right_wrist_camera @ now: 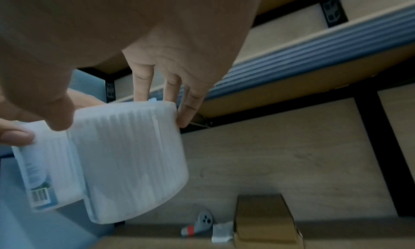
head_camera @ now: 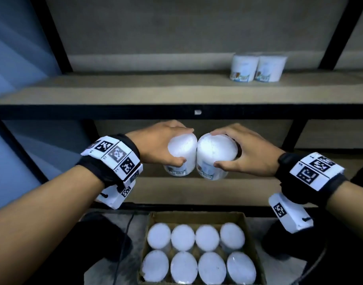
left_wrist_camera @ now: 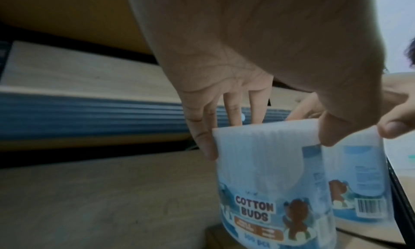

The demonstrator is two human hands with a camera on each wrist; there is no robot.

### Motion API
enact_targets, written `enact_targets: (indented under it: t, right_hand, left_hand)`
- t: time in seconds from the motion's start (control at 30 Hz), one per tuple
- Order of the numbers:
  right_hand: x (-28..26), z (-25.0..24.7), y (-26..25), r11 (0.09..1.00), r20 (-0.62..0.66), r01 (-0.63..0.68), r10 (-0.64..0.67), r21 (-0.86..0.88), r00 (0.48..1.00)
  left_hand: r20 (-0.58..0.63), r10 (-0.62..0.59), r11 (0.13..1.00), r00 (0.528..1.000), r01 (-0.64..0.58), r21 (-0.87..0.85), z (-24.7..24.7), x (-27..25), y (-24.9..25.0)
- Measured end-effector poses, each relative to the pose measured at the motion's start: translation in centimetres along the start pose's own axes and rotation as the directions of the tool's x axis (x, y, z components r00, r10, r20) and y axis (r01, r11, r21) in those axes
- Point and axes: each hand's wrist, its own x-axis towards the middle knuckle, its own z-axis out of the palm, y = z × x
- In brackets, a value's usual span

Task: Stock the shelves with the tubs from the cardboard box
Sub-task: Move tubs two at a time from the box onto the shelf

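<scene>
Tubs: eight in box (head_camera: 246, 218); two shelved (head_camera: 258, 67); two (touching) in hands.

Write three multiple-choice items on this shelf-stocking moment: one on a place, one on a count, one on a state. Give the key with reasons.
1. Where do the two shelved tubs stand?
A. Shelf's right end
B. Shelf's left end
C. On the floor

2. How many tubs remain in the cardboard box?
A. Four
B. Eight
C. Twelve

3. What does the left hand do?
A. Hangs idle
B. Presses the shelf flat
C. Grips a tub

Key: 1 A, they stand near the right post. 2 B, two rows of four lids show. 3 C, fingers curl round the left tub, as the right hand holds the right tub.
</scene>
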Motion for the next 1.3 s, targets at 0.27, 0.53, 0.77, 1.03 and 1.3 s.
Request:
enact_targets:
  t: [0.27,0.53,0.77,1.03,1.3]
  right_hand:
    - [1.9,-8.3,-1.8,0.999,-0.134,0.044,-0.042,0.007,0.99]
    - [5.3,-12.2,-1.4,0.998,-0.139,-0.05,0.053,0.022,0.989]
    - [8.2,-12.3,-0.1,0.995,-0.218,-0.077,0.089,0.063,0.972]
    - [10.7,-10.5,1.7,0.993,-0.294,-0.11,0.121,0.053,0.948]
    - [10.8,-10.3,1.4,0.992,-0.284,-0.129,0.128,0.016,0.95]
  left_hand:
    - [-0.125,0.076,0.997,0.989,-0.072,0.037,-8.1,2.0,1.8]
    - [-0.092,0.092,0.996,0.992,-0.091,0.021,-13.4,5.3,1.3]
    - [-0.125,0.079,0.997,0.989,-0.08,0.0,-14.0,8.4,-0.7]
    - [-0.1,0.068,0.995,0.993,-0.074,-0.059,-12.6,10.6,-3.1]
    - [-0.177,0.042,0.987,0.983,-0.069,-0.147,-11.6,10.5,-3.3]
